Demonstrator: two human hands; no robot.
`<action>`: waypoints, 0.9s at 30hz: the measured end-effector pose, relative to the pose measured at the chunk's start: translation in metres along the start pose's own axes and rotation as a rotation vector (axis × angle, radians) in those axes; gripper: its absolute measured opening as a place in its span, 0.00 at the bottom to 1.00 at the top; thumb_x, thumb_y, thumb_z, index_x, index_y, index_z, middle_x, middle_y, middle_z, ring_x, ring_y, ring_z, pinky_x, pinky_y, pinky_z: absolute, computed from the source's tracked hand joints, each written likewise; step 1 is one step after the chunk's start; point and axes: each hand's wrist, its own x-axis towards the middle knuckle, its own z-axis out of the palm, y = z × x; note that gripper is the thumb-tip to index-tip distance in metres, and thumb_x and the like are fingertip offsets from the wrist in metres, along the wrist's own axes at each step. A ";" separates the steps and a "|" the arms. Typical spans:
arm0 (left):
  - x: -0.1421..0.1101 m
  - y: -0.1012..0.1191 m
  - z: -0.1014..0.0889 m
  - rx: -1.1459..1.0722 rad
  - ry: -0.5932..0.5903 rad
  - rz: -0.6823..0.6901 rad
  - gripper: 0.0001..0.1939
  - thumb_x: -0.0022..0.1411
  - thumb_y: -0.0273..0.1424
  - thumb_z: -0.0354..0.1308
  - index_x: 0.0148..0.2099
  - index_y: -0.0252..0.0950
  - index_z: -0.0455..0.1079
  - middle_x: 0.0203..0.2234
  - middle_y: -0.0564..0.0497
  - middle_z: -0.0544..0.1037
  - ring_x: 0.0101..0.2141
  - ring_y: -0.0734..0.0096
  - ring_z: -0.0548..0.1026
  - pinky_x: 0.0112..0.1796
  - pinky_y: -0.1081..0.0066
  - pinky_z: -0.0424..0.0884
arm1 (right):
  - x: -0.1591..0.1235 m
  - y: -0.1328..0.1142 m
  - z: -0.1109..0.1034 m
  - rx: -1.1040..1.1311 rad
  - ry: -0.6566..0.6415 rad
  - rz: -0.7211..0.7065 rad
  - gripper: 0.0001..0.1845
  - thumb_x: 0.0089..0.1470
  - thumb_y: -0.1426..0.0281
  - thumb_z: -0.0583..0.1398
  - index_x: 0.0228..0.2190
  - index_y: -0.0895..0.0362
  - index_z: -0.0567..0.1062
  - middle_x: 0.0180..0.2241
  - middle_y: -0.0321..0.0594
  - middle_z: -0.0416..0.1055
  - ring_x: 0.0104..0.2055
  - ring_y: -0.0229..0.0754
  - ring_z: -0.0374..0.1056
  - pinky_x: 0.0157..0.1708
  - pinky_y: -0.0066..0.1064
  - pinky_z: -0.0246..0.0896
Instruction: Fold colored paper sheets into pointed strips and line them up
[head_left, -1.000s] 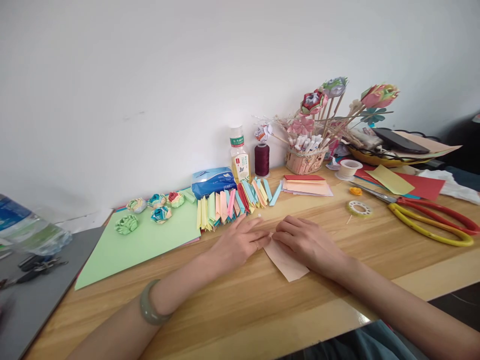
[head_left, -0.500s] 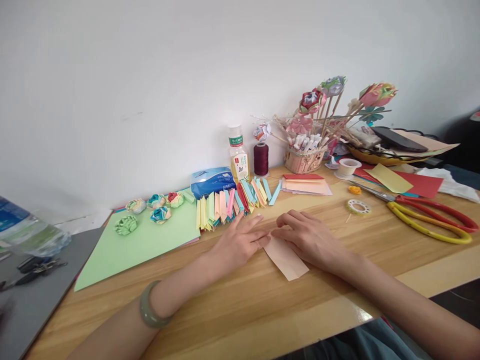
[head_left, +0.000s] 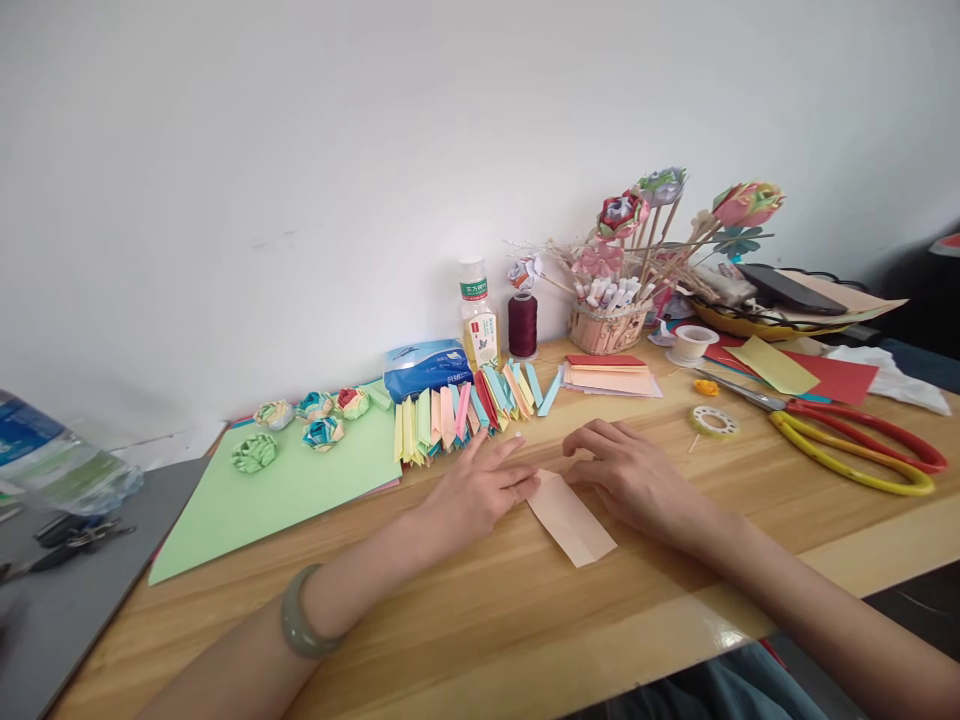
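A small pale pink slip of paper (head_left: 571,522) lies on the wooden table, slanting toward me, with a faint crease along its length. My left hand (head_left: 480,487) rests with fingers spread, its fingertips pressing on the paper's far left edge. Just right of the slip is my right hand (head_left: 630,478), fingers loosely bent and apart, holding nothing. Beyond my left hand stands a row of folded coloured paper strips (head_left: 450,418). A stack of cut paper slips (head_left: 611,377), red on top, lies farther back.
Folded paper flowers (head_left: 322,432) sit on green sheets (head_left: 300,500) at left. Large scissors (head_left: 847,440), a tape roll (head_left: 713,421) and a white spool (head_left: 691,344) lie at right. A bottle (head_left: 480,325), tissue pack (head_left: 426,368), thread cone (head_left: 523,325) and flower basket (head_left: 609,325) line the wall.
My right hand has lifted off the paper's far end and shifted slightly right, uncovering more of the slip. My left hand stays in place. The view has tilted slightly.
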 end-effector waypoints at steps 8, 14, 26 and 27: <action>-0.001 -0.002 -0.001 0.023 -0.086 -0.015 0.22 0.66 0.21 0.45 0.61 0.38 0.57 0.57 0.49 0.65 0.62 0.56 0.50 0.56 0.43 0.49 | -0.028 -0.010 -0.018 0.342 -0.164 0.045 0.13 0.51 0.80 0.55 0.34 0.52 0.74 0.42 0.41 0.67 0.43 0.41 0.65 0.39 0.31 0.62; -0.001 0.008 -0.005 0.123 0.110 0.014 0.21 0.69 0.23 0.39 0.63 0.35 0.54 0.59 0.48 0.62 0.60 0.60 0.55 0.58 0.52 0.49 | -0.026 -0.023 -0.007 0.041 -0.003 0.011 0.13 0.57 0.77 0.51 0.29 0.56 0.74 0.31 0.42 0.72 0.34 0.43 0.66 0.33 0.35 0.60; 0.002 0.028 0.003 0.164 0.270 0.166 0.15 0.69 0.26 0.42 0.47 0.35 0.70 0.42 0.51 0.76 0.49 0.67 0.67 0.58 0.58 0.50 | -0.022 -0.013 -0.004 0.338 -0.139 0.265 0.06 0.55 0.75 0.56 0.29 0.56 0.73 0.31 0.38 0.71 0.32 0.40 0.67 0.31 0.29 0.60; 0.002 0.028 0.002 0.170 0.276 0.173 0.14 0.69 0.25 0.42 0.47 0.35 0.70 0.41 0.51 0.77 0.48 0.68 0.68 0.58 0.58 0.51 | -0.021 -0.011 -0.006 0.373 -0.150 0.284 0.06 0.54 0.75 0.56 0.29 0.56 0.73 0.30 0.38 0.71 0.31 0.39 0.67 0.31 0.28 0.60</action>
